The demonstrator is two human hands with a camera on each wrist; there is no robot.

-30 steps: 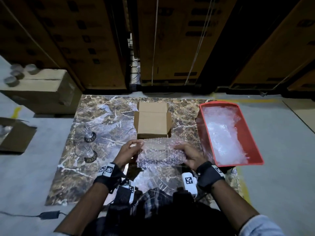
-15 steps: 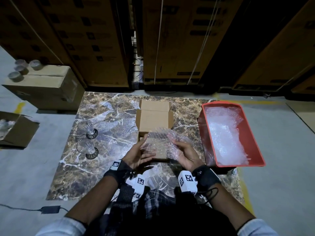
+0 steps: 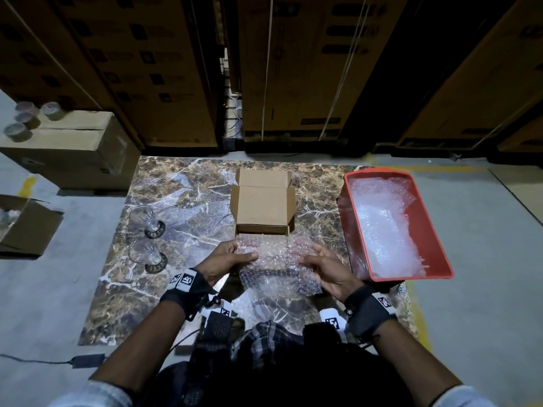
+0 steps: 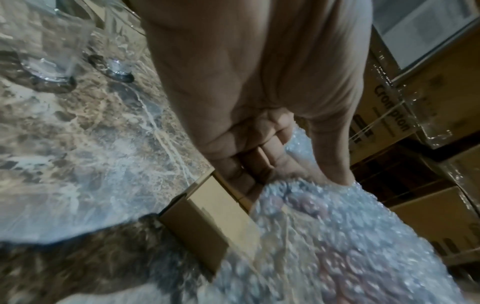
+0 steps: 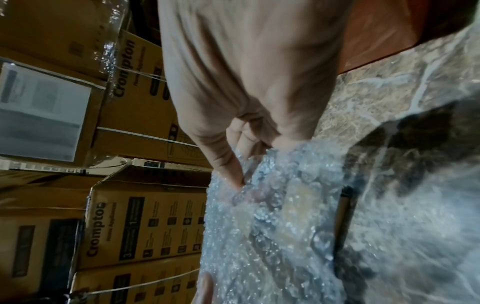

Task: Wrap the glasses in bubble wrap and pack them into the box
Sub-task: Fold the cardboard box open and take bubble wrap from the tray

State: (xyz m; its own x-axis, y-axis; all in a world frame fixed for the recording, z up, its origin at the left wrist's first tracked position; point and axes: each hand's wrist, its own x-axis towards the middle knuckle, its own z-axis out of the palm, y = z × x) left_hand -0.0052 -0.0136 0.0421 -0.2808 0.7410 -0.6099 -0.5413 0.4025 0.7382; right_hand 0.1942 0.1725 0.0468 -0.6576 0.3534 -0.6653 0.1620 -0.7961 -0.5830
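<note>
Both hands hold one sheet of bubble wrap above the marble slab, just in front of the open cardboard box. The left hand pinches the sheet's left edge, thumb on top and fingers curled beneath. The right hand grips the right edge in the same manner. The sheet hangs between the two hands, its far edge near the box's front wall. Two glasses stand upright on the slab to the left, well apart from the hands, unwrapped. A red tray on the slab's right edge contains further bubble wrap. Stacked cartons stand behind the slab
</note>
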